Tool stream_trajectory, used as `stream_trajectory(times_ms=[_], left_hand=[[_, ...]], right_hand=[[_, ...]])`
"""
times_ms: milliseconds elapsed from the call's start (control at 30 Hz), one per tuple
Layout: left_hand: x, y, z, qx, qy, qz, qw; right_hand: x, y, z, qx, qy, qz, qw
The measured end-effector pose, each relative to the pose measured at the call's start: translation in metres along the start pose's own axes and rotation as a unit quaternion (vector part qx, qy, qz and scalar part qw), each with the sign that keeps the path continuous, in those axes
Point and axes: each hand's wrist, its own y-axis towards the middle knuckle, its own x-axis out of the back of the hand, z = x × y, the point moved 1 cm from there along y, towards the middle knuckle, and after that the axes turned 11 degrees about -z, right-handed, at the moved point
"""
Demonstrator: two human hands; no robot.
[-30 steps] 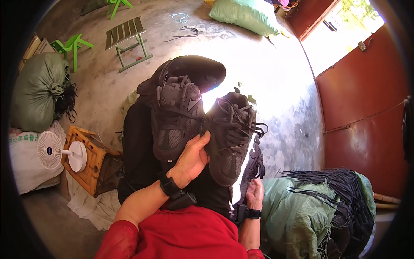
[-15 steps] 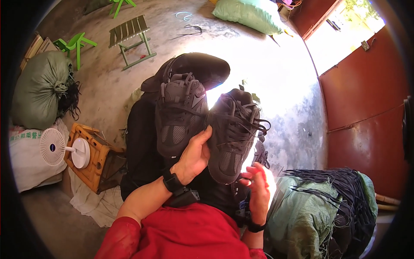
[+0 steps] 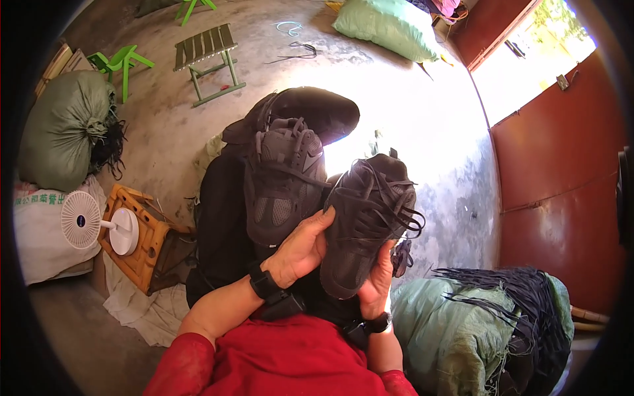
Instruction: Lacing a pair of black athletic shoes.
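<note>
A dark grey lace-up sneaker point(image 3: 353, 244) is held toe toward me between my two hands. My left hand point(image 3: 300, 249) grips its left side, thumb near the laces. On the right side, my right hand point(image 3: 378, 282) is closed around the edge, its fingers partly hidden beneath. Loose lace loops point(image 3: 408, 221) hang over the sneaker's right side. A matching sneaker point(image 3: 281, 181) rests on my dark-clothed leg, just beyond my left hand. One lace stretches from it toward the held sneaker.
A green sack point(image 3: 456, 317) topped with a bundle of black laces point(image 3: 528, 297) stands at my right. On the left, a white fan point(image 3: 123, 231) sits on a wooden stool point(image 3: 142, 264). A slatted folding stool point(image 3: 205, 49) stands farther off. The red door point(image 3: 561, 165) is at right.
My right hand has moved from apart, fingers loosely spread, onto the sneaker's right side. The held sneaker has come slightly lower in the view. My left hand keeps its grip.
</note>
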Motion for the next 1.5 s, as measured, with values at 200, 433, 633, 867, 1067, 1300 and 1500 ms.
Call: stream_trajectory(times_ms=[200,433,633,867,1067,1300,1500], left_hand=[[-0.007,-0.013,-0.005,-0.018,0.095,0.009,0.995],[-0.032,-0.07,-0.032,-0.306,0.385,-0.047,0.869],[-0.084,-0.136,-0.06,-0.408,0.306,0.242,0.826],[-0.104,-0.168,-0.064,-0.386,0.147,0.438,0.799],[-0.103,-0.169,-0.05,-0.445,0.087,0.426,0.783],[-0.107,-0.178,-0.047,-0.323,0.041,0.404,0.855],[-0.116,-0.188,-0.012,-0.441,-0.137,0.25,0.851]], right_hand=[[0.005,0.002,0.008,-0.005,0.017,0.015,1.0],[-0.004,0.002,0.002,0.02,-0.001,-0.015,1.0],[0.001,0.004,0.0,0.037,-0.029,-0.027,0.999],[0.004,0.002,0.004,0.049,-0.002,-0.037,0.998],[0.003,0.004,0.002,0.043,-0.01,-0.037,0.998],[0.011,0.006,0.005,0.054,-0.013,-0.048,0.997],[0.008,0.006,0.006,0.04,0.004,-0.014,0.999]])
